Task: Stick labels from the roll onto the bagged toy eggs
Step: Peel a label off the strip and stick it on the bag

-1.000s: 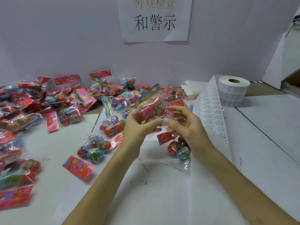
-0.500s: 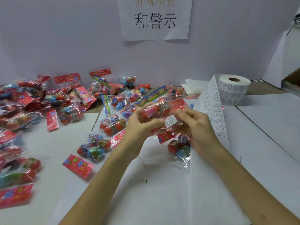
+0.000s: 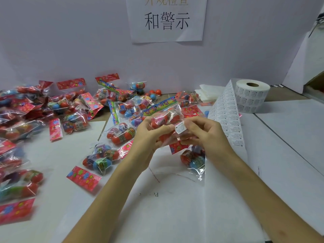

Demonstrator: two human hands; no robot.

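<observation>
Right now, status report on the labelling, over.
Left hand and right hand both gripping one egg bag. White label on it. Nothing blocking.

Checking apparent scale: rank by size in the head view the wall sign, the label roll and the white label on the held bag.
1. wall sign
2. label roll
3. white label on the held bag, smallest though nearest the camera

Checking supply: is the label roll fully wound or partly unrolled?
Partly unrolled: a strip of labels trails from the roll and drapes down onto the table, beside the right hand.
</observation>
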